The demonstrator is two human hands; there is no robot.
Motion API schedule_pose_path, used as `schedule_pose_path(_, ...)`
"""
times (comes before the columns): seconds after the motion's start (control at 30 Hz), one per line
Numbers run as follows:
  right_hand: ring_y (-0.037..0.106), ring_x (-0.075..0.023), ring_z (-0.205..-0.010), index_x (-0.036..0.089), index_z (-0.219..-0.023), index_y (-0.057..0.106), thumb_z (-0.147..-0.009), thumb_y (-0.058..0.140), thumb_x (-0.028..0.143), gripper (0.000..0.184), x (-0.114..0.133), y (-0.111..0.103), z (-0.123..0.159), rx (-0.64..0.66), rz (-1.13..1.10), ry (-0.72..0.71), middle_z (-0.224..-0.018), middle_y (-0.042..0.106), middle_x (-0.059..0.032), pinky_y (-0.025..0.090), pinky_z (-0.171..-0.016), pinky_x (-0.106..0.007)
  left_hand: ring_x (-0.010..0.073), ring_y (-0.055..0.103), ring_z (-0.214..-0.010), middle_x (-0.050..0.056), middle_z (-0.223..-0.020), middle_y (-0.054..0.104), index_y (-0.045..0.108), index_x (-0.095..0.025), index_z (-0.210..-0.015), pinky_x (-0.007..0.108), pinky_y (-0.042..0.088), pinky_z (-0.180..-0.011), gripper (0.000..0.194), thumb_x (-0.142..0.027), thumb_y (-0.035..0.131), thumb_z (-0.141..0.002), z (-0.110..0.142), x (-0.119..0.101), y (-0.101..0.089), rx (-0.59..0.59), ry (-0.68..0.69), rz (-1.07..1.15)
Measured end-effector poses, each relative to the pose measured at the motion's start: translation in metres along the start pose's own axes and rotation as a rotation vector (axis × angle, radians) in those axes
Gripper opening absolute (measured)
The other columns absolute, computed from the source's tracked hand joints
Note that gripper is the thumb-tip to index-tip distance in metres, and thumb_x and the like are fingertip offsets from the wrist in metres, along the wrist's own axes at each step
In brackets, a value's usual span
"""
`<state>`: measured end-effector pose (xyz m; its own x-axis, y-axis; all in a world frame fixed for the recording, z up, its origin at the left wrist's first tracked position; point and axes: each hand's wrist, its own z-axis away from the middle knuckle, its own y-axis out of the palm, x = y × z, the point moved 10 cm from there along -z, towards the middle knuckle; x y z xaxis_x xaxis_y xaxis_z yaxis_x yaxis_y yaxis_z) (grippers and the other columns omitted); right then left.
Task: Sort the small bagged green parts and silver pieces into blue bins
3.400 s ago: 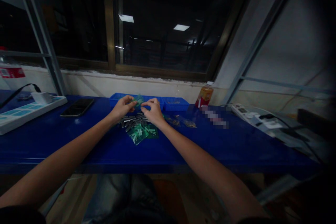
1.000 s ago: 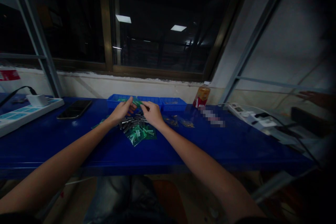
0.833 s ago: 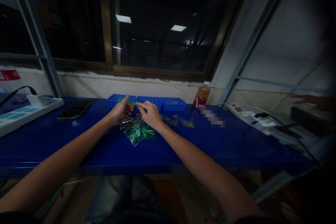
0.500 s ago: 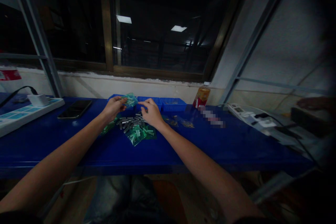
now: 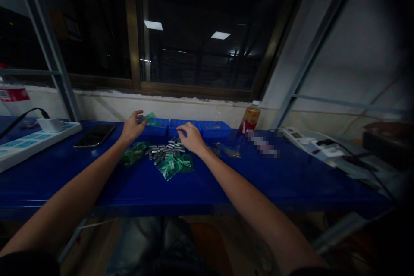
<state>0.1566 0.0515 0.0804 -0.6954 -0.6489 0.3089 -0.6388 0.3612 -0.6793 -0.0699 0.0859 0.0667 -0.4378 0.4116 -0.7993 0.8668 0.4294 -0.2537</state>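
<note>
My left hand (image 5: 133, 127) pinches a small green plastic bag (image 5: 149, 116) above the left blue bin (image 5: 158, 129), which has green material in it. My right hand (image 5: 191, 137) is in front of the middle blue bin (image 5: 176, 123), thumb and finger drawn together; whatever is between them is too small to make out. Below the hands lies a pile of short grey metallic pieces (image 5: 161, 152). Green bags with pale pieces (image 5: 170, 167) lie in front of that pile, and more green bags (image 5: 134, 154) sit to its left.
A right blue bin (image 5: 215, 130) and small clear bags (image 5: 232, 152) are right of my hand. A bottle with orange liquid (image 5: 250, 119) stands behind. Leftward are a phone (image 5: 95, 135) and a power strip (image 5: 39, 142); another strip (image 5: 296, 138) lies rightward on the blue table (image 5: 200, 192).
My left hand has moved left and slightly up with a green bag, away from my right hand. My right hand has shifted slightly right and its fingers have curled in.
</note>
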Motion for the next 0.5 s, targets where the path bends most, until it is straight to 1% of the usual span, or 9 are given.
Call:
schedule_pose_path(0.07, 0.055, -0.0158, -0.080, 0.017, -0.092, 0.066, -0.079, 0.049, 0.018, 0.022, -0.015, -0.002, -0.003, 0.022, 0.056, 0.028, -0.081, 0.061, -0.0047, 0.041, -0.079, -0.027, 0.0218, 0.059, -0.095, 0.013, -0.118, 0.051, 0.045, -0.016, -0.115, 0.035, 0.047, -0.081, 0.047, -0.024, 0.058, -0.071, 0.004, -0.009, 0.010, 0.073, 0.110, -0.200)
schedule_pose_path(0.1, 0.056, -0.0166, -0.080, 0.017, -0.091, 0.066, -0.079, 0.048, 0.017, 0.022, -0.024, -0.003, -0.004, 0.037, 0.082, 0.050, -0.082, 0.063, -0.0054, 0.041, -0.079, -0.028, 0.0225, 0.058, -0.097, 0.015, -0.122, 0.048, 0.045, -0.015, -0.117, 0.034, 0.047, -0.081, 0.048, -0.026, 0.057, -0.072, 0.007, -0.012, 0.014, 0.099, 0.150, -0.253)
schedule_pose_path(0.2, 0.059, -0.0186, -0.083, 0.017, -0.089, 0.067, -0.078, 0.048, 0.017, 0.022, -0.050, 0.000, -0.003, 0.131, 0.133, 0.134, -0.087, 0.067, -0.0068, 0.042, -0.078, -0.028, 0.0221, 0.057, -0.096, 0.016, -0.121, 0.047, 0.044, -0.012, -0.118, 0.031, 0.049, -0.076, 0.047, -0.029, 0.053, -0.075, 0.014, -0.017, 0.026, 0.158, 0.198, -0.285)
schedule_pose_path(0.27, 0.060, -0.0188, -0.082, 0.018, -0.088, 0.068, -0.077, 0.050, 0.018, 0.021, -0.061, 0.005, 0.000, 0.214, 0.138, 0.179, -0.087, 0.068, -0.0063, 0.043, -0.076, -0.028, 0.0208, 0.058, -0.092, 0.015, -0.117, 0.049, 0.046, -0.012, -0.115, 0.030, 0.049, -0.073, 0.044, -0.030, 0.052, -0.075, 0.015, -0.018, 0.028, 0.166, 0.214, -0.301)
schedule_pose_path(0.37, 0.061, -0.0192, -0.083, 0.018, -0.091, 0.067, -0.077, 0.054, 0.025, 0.021, -0.061, 0.012, 0.005, 0.298, 0.133, 0.180, -0.090, 0.068, -0.0069, 0.044, -0.074, -0.028, 0.0195, 0.058, -0.087, 0.013, -0.111, 0.052, 0.050, -0.012, -0.109, 0.030, 0.048, -0.074, 0.038, -0.029, 0.050, -0.075, 0.014, -0.016, 0.027, 0.154, 0.235, -0.347)
schedule_pose_path(0.5, 0.059, -0.0208, -0.091, 0.018, -0.098, 0.065, -0.071, 0.061, 0.036, 0.033, -0.049, 0.025, 0.012, 0.402, 0.118, 0.144, -0.099, 0.066, -0.0088, 0.044, -0.077, -0.028, 0.0211, 0.057, -0.088, 0.012, -0.100, 0.056, 0.055, -0.012, -0.102, 0.033, 0.044, -0.082, 0.032, -0.028, 0.048, -0.075, 0.009, -0.007, 0.014, 0.096, 0.224, -0.453)
